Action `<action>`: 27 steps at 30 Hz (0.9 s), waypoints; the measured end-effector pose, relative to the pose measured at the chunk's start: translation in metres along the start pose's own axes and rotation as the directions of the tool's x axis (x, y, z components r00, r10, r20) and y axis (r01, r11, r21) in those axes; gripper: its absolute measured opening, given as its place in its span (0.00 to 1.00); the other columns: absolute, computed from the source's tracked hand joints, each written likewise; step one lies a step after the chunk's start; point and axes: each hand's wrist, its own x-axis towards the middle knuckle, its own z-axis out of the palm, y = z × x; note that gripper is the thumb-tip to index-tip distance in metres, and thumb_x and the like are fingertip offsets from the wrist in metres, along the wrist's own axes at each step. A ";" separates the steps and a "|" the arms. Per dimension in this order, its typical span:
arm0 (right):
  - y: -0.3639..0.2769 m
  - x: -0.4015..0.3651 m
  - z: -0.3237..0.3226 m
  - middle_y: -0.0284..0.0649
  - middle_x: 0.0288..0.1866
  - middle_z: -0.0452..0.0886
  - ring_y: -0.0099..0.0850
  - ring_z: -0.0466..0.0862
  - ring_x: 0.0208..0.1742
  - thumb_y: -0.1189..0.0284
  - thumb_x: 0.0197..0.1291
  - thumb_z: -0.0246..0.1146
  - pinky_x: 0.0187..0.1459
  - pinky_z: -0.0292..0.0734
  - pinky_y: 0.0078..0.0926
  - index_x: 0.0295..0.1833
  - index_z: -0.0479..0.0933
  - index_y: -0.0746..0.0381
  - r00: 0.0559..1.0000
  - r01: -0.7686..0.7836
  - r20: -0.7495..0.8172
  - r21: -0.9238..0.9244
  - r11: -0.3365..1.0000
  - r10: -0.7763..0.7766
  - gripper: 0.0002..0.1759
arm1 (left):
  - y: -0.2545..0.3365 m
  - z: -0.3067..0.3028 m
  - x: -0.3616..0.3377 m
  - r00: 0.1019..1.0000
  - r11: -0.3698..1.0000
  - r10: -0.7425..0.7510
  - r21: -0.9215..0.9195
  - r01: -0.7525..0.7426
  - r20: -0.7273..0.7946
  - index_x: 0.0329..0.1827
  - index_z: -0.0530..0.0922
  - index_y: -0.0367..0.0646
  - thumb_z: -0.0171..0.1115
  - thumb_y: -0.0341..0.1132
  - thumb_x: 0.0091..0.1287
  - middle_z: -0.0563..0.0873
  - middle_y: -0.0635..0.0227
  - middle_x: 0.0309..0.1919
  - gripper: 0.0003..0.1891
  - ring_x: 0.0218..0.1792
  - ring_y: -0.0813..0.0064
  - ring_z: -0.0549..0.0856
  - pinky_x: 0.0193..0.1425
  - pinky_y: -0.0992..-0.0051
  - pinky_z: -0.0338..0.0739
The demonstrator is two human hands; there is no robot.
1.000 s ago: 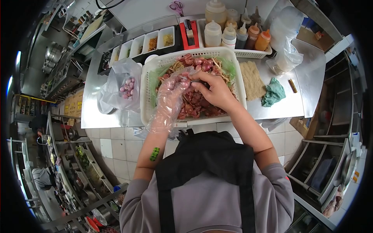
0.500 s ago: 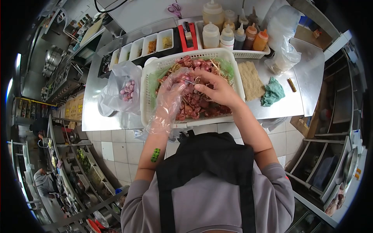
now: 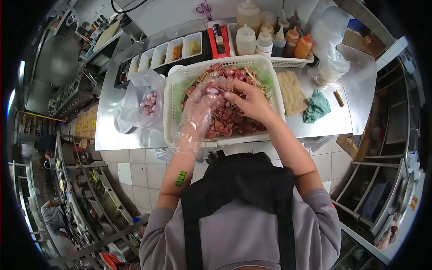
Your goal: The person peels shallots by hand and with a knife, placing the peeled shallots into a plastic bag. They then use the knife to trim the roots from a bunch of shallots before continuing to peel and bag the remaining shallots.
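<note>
A white perforated basket (image 3: 167,101), lined with green netting, is heaped with red shallots and loose skins (image 3: 227,120). Over the heap, my left hand (image 3: 201,102), in a clear plastic glove, has its fingers closed on a shallot (image 3: 212,90). My bare right hand (image 3: 247,100) pinches a small thin blade, mostly hidden by the fingers, against that shallot. Left of the basket, a clear plastic bag (image 3: 143,95) holds several peeled shallots (image 3: 149,103).
Seasoning tubs (image 3: 177,50), a red dispenser (image 3: 219,42) and squeeze bottles (image 3: 264,42) line the back. To the right lie a brown cloth (image 3: 293,93), a green cloth (image 3: 317,106) and a bagged container (image 3: 329,67). A person (image 3: 55,216) is at the far left.
My right thumb and fingers have shifted slightly around the shallot, and more of its pale surface shows in my left hand. The blade shows less than before.
</note>
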 end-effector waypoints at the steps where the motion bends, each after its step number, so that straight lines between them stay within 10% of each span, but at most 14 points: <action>1: 0.005 0.000 0.002 0.33 0.46 0.80 0.20 0.75 0.46 0.74 0.63 0.61 0.51 0.69 0.22 0.48 0.74 0.65 1.000 0.000 -0.002 0.000 1.000 0.000 0.10 | -0.003 0.000 0.001 0.998 0.999 0.037 0.034 -0.036 -0.055 0.56 0.73 0.35 0.63 0.28 0.62 0.81 0.67 0.42 0.19 0.38 0.76 0.81 0.43 0.78 0.77; 10: 0.000 -0.004 -0.001 0.38 0.49 0.80 0.28 0.79 0.45 0.70 0.63 0.60 0.52 0.72 0.27 0.58 0.72 0.61 0.998 0.052 0.018 0.211 0.976 -0.057 0.18 | -0.001 -0.002 -0.002 0.993 0.992 0.070 0.114 -0.058 -0.100 0.54 0.74 0.38 0.63 0.31 0.64 0.81 0.69 0.39 0.16 0.34 0.79 0.81 0.35 0.82 0.77; 20: 0.004 -0.003 0.006 0.46 0.51 0.81 0.37 0.81 0.52 0.72 0.61 0.62 0.55 0.72 0.31 0.55 0.75 0.63 0.979 0.202 0.030 -0.055 0.978 -0.201 0.17 | -0.005 -0.003 -0.005 0.989 0.976 0.107 0.203 -0.084 -0.105 0.51 0.76 0.37 0.65 0.33 0.62 0.83 0.68 0.38 0.16 0.35 0.78 0.84 0.40 0.80 0.81; 27: 0.010 0.000 0.000 0.34 0.42 0.80 0.20 0.77 0.43 0.72 0.63 0.61 0.47 0.72 0.20 0.56 0.75 0.64 0.997 0.053 0.045 0.171 0.984 -0.062 0.16 | 0.005 0.015 -0.011 0.990 0.969 0.138 0.211 -0.130 -0.022 0.58 0.74 0.36 0.63 0.33 0.64 0.82 0.66 0.46 0.20 0.44 0.78 0.81 0.47 0.78 0.78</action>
